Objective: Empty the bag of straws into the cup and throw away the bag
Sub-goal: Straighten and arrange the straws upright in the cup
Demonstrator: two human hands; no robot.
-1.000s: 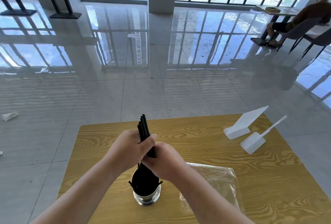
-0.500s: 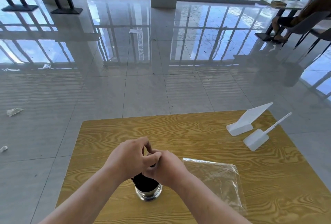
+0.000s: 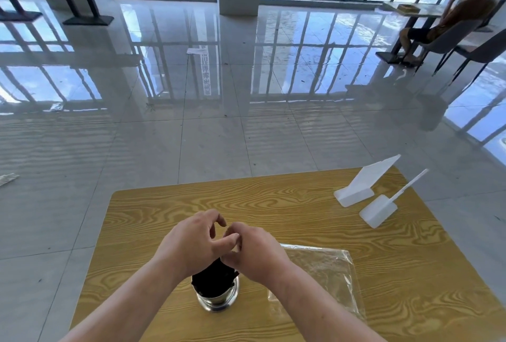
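Both left hand (image 3: 195, 246) and right hand (image 3: 256, 252) hover over straws (image 3: 213, 280) in the cup (image 3: 219, 299).

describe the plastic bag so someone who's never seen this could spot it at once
Start at the wood-grain table; near its front edge stands a metal cup packed with black straws. Just right of the cup lies the plastic bag, flat. It is clear and crinkly, unlike the two white plastic pieces at the far right corner.

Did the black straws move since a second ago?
Yes. The straws went down into the cup; before, they stuck up above the left hand and right hand.
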